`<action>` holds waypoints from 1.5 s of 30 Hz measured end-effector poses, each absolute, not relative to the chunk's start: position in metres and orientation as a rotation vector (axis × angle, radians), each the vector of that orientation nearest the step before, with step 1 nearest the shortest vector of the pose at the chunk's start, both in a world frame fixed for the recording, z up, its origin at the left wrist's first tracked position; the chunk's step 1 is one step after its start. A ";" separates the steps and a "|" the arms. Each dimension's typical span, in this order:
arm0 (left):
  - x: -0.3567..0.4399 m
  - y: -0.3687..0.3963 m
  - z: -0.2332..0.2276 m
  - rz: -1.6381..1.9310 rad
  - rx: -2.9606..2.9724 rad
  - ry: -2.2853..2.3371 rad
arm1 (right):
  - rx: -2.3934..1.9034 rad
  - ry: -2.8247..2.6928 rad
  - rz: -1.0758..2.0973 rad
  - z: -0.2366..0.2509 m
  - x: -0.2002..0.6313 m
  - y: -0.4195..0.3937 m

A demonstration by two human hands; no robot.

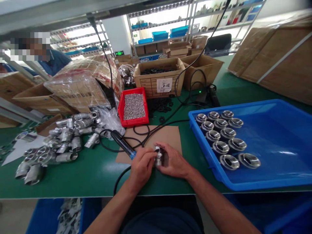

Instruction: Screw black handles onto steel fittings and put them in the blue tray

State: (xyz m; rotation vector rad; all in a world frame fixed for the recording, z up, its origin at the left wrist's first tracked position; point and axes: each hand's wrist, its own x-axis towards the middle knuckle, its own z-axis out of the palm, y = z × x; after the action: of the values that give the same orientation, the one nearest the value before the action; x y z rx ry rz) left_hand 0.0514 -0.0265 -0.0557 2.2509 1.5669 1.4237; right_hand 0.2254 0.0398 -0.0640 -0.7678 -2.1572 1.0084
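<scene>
Over a sheet of cardboard my two hands meet at a shiny metal valve body. My right hand wraps round it from the right, with the fingers behind and the thumb in front. My left hand is closed, its fingertips pinching a small black part against the valve body's upper side; its exact shape is hidden. Just left of that hand lies a black electric screwdriver with a blue end, its cable trailing across the cardboard.
Metal valve bodies lie heaped at the left. A red bin of small metal balls stands ahead, beside loose black parts and a cardboard box. At right, a blue tray holds rows of flared metal fittings. Cables cross the bench.
</scene>
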 end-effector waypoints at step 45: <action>0.033 -0.027 -0.037 0.928 1.938 1.607 | -0.671 -2.183 1.189 -0.066 0.226 0.043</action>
State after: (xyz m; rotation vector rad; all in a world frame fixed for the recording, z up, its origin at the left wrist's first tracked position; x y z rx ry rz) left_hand 0.0326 -0.0274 -0.0369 1.9379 1.6065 0.9285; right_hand 0.2261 0.0426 -0.0659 -0.6708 -2.1833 1.1889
